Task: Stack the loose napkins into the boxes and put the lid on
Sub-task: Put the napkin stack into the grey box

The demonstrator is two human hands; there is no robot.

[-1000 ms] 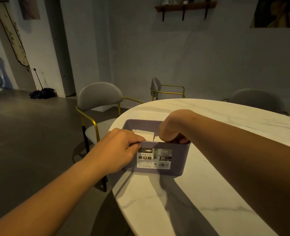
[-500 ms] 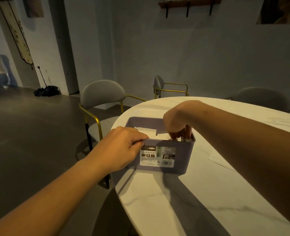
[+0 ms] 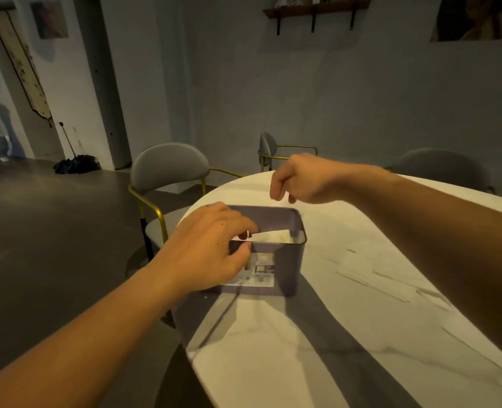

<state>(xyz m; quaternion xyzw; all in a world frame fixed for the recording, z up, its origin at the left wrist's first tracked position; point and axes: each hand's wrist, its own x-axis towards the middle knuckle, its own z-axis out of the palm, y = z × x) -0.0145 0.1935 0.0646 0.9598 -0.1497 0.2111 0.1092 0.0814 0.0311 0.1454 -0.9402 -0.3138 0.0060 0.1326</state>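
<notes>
A grey-purple box (image 3: 288, 266) with a white label stands near the left end of the white marble table (image 3: 317, 348). White napkins (image 3: 273, 236) lie inside it, partly hidden by the near wall. My left hand (image 3: 211, 248) grips the box's near rim, thumb outside and fingers curled over the edge onto the napkins. Above and behind the box's far rim hangs my right hand (image 3: 298, 182), fingers loosely curled downward and holding nothing. No lid is in view.
Loose white napkins (image 3: 370, 278) lie flat on the table to the right of the box. A grey chair with gold arms (image 3: 170, 172) stands at the table's left end, and two more chairs stand behind it. A folded umbrella lies on the floor far left.
My right hand has come up out of the box and now hovers behind it. The left hand stays on the near rim. The camera tilted slightly.
</notes>
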